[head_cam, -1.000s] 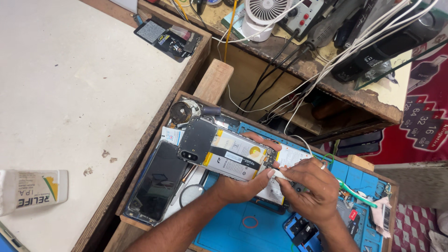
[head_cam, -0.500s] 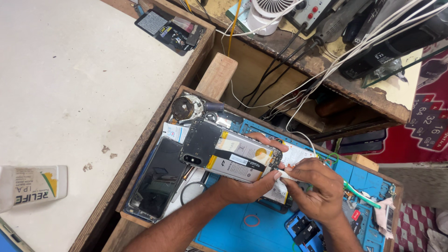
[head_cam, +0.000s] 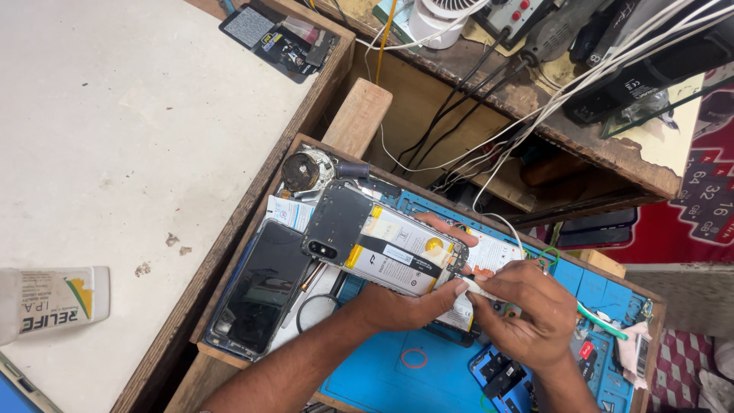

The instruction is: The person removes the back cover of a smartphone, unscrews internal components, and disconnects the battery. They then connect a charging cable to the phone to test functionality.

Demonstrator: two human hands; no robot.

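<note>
An opened phone (head_cam: 382,245) with its back cover off shows a dark frame and a white and yellow battery. My left hand (head_cam: 409,302) grips it from below, fingers wrapped around its right end, and holds it tilted above a blue work mat (head_cam: 390,375). My right hand (head_cam: 527,313) pinches a thin white tool (head_cam: 485,289), whose tip touches the phone's lower right end. A second phone (head_cam: 260,287) with a dark glass face lies flat to the left on the wooden tray.
A white bottle (head_cam: 53,302) lies on the pale table at left. A round metal part (head_cam: 304,170) sits at the tray's top corner. Cables (head_cam: 535,115) hang from a cluttered wooden shelf behind. Small blue holders and tools (head_cam: 604,344) crowd the mat's right side.
The opened phone has shifted slightly, and my right hand with the white tool has stayed at its lower end. The camera view has drifted a little.
</note>
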